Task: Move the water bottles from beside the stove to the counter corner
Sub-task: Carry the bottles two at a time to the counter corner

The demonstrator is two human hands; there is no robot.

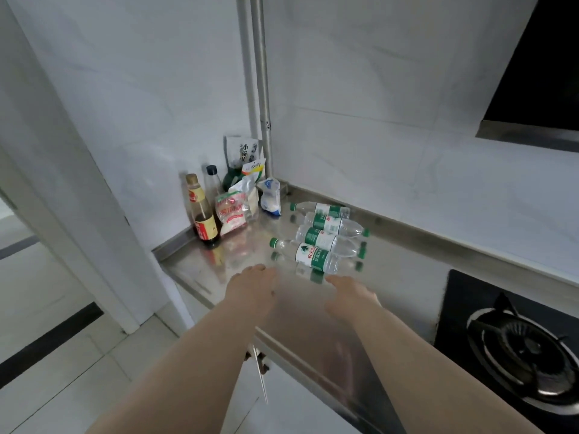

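Stainless-steel counter (391, 277) with a black gas stove (517, 346) set into it. Four clear water bottles with green caps and green-and-white labels lie on their sides on the steel, left of the stove, packed side by side in a row: the nearest bottle (308, 255), the second bottle (326, 241), the third bottle (332, 225) and the farthest bottle (322, 209), the last against the back wall. The two outer bottles point their caps away from the stove and the two inner ones point theirs toward it.

The right hand (351, 296) is left of the stove, palm down, fingers straight and loosely together, holding nothing. Its tips are just beside the base of the nearest bottle; whether they touch cannot be told. The left hand (250, 286) is farther from the stove, fingers extended and close together, gripping nothing.

Farthest from the stove, in the counter corner, stand two sauce bottles (202, 211), food packets (233, 211) and a white bag (271, 197).
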